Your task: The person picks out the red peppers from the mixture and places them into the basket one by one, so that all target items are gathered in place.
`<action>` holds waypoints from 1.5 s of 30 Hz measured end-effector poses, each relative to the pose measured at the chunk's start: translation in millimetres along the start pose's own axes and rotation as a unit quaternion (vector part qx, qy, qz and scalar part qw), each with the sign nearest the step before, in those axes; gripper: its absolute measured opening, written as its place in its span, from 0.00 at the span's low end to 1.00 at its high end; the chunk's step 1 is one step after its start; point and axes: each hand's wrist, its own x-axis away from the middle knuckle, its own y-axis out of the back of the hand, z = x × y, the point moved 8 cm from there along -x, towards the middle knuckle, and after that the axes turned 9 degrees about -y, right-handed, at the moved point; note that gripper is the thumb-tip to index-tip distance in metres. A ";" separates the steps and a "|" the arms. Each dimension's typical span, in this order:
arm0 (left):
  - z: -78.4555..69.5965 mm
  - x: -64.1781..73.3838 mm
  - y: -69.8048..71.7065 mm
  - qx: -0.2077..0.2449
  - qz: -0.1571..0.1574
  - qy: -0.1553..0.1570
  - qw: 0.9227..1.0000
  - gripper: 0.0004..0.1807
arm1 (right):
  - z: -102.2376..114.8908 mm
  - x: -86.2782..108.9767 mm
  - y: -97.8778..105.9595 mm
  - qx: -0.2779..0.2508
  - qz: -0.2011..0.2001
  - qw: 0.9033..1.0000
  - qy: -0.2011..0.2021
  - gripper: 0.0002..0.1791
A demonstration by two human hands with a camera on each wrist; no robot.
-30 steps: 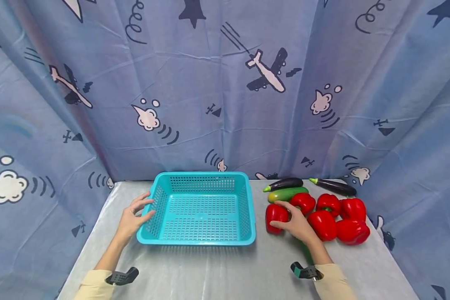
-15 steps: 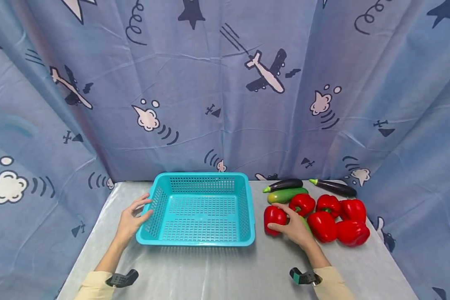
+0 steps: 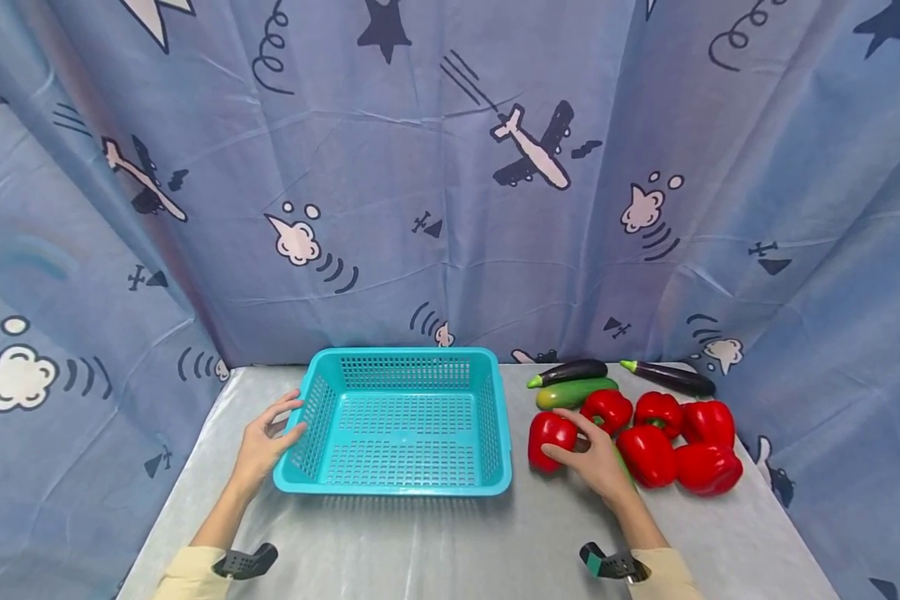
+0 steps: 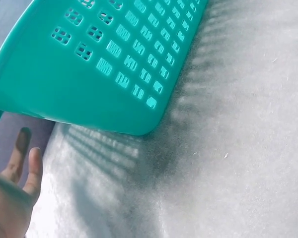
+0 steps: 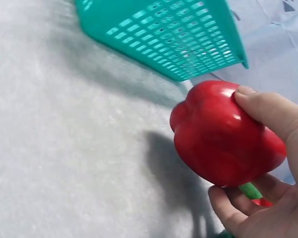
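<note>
My right hand [image 3: 598, 462] grips a red bell pepper [image 3: 551, 442], thumb on one side and fingers on the other. In the right wrist view the pepper [image 5: 221, 136] hangs over the table, its shadow falling apart from it to the left. The turquoise plastic basket [image 3: 393, 490] stands to the left of this hand with a perforated floor and sides. At the basket's left rim is my left hand [image 3: 261, 446], thumb and fingers spread apart along the edge. Its fingers [image 4: 35, 171] look straight in the left wrist view, just past the basket's corner.
Several red peppers [image 3: 647, 456] lie clustered right of my right hand. Behind them are a green cucumber [image 3: 576, 392] and two eggplants, one near [image 3: 572, 372] and one farther right [image 3: 675, 380]. Another green vegetable [image 3: 624, 462] is partly hidden by my right hand. A patterned curtain [image 3: 375, 208] hangs behind the table.
My right hand and the red pepper have shifted slightly left and toward me, showing more of the green vegetable behind the hand. The left hand stays at the basket's rim.
</note>
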 end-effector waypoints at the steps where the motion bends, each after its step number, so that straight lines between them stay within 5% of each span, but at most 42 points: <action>1: 0.0 0.1 -0.2 -0.001 0.002 0.000 1.000 0.22 | 1.7 1.8 1.3 -0.008 0.001 1.000 0.003 0.39; 11: -0.5 -3.4 3.5 -0.009 0.006 -0.014 1.000 0.21 | 3.3 7.1 6.2 -0.101 0.052 0.993 -0.032 0.39; 20: 0.6 -9.2 2.3 -0.041 -0.009 0.008 0.999 0.19 | 13.7 5.2 9.8 -0.154 0.077 0.985 -0.020 0.34; 27: -36.2 -7.0 -3.8 -0.035 -0.015 -0.013 0.999 0.16 | 28.2 1.0 9.9 -0.210 0.095 0.973 0.006 0.32; 31: -39.0 -7.6 -5.3 -0.028 -0.014 -0.024 0.999 0.15 | 39.2 -0.9 7.6 -0.233 0.109 0.966 0.019 0.32; 45: -37.6 -6.9 -6.0 -0.028 -0.014 -0.014 0.999 0.15 | 105.1 -12.9 -14.5 -0.180 0.107 0.973 0.099 0.44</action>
